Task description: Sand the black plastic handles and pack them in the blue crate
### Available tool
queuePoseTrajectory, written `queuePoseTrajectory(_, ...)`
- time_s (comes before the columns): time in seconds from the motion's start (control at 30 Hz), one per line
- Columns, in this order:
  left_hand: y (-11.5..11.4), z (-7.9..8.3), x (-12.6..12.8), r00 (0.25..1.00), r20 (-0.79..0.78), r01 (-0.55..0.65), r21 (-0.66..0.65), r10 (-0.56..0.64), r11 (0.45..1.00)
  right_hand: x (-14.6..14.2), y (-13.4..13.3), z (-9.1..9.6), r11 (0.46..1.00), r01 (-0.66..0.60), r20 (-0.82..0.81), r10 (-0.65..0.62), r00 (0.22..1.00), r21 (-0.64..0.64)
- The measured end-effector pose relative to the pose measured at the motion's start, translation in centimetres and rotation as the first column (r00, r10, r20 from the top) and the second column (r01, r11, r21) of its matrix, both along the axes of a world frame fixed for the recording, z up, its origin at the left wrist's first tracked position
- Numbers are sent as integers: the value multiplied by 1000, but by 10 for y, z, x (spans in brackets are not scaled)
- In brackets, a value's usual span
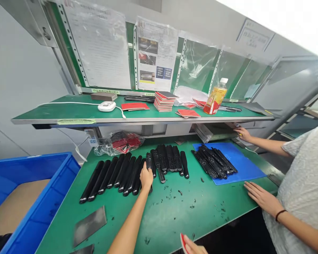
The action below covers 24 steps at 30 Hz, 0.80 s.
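Note:
My left hand (146, 177) is closed around a long black plastic part (148, 160), among the others lying on the green table. To its left is a row of smooth, rounded black parts (134, 176), side by side. On its right lies a second group of black parts (171, 158), several with their hollow side up. My right hand (194, 248), partly cut off at the bottom edge, holds a thin red-faced pad (184, 242), which looks like sandpaper. Dark shavings (180, 193) are scattered between the hands and the parts.
A co-worker's hand (263, 198) rests at the table's right edge, the other (243, 134) under the shelf (82, 109). More black parts (214, 162) lie on a blue sheet (243, 164). A blue bin (50, 187) stands left. The shelf bears red pads (164, 102) and a bottle (215, 98).

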<state>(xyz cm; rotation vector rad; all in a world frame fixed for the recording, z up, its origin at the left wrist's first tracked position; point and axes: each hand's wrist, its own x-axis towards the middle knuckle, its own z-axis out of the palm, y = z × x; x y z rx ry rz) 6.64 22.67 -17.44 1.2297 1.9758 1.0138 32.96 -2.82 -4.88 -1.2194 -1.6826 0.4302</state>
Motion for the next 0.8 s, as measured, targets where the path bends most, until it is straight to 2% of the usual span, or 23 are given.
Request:
queuePoseTrajectory(0.1, 40, 4, 30, 999, -14, 34, 17, -34, 999, 72, 40, 46, 993, 89, 3, -89, 996, 71)
queuePoseTrajectory(0.2, 57, 7, 50, 997, -40, 65, 60, -62, 996, 132, 77, 85, 988, 102, 25, -105, 994, 112)
queuePoseTrajectory(0.27, 51, 4, 51, 995, -73, 77, 110, -70, 991, 163, 97, 102, 988, 102, 45, -108, 993, 119)
queuePoseTrajectory(0.37, 16, -8, 37, 989, -146, 59, 170, -34, 984, 205, 117, 119, 987, 137, 126, -146, 981, 81)
queuePoseTrajectory(0.47, -20, -23, 19, 973, -231, 16, 170, 24, 985, 242, 123, 124, 977, 212, 198, -205, 959, -15)
queuePoseTrajectory(0.53, -32, -29, 9, 959, -281, 19, 165, 29, 986, 259, 120, 118, 964, 258, 96, -251, 963, -69)
queuePoseTrajectory(0.67, -36, -32, -3, 944, -327, 34, 188, 30, 982, 271, 96, 95, 941, 322, -213, -338, 917, -106)
queuePoseTrajectory(0.8, -35, -26, -5, 966, -240, -36, 238, 95, 971, 277, 43, 85, 900, 372, -273, -425, 863, -226)
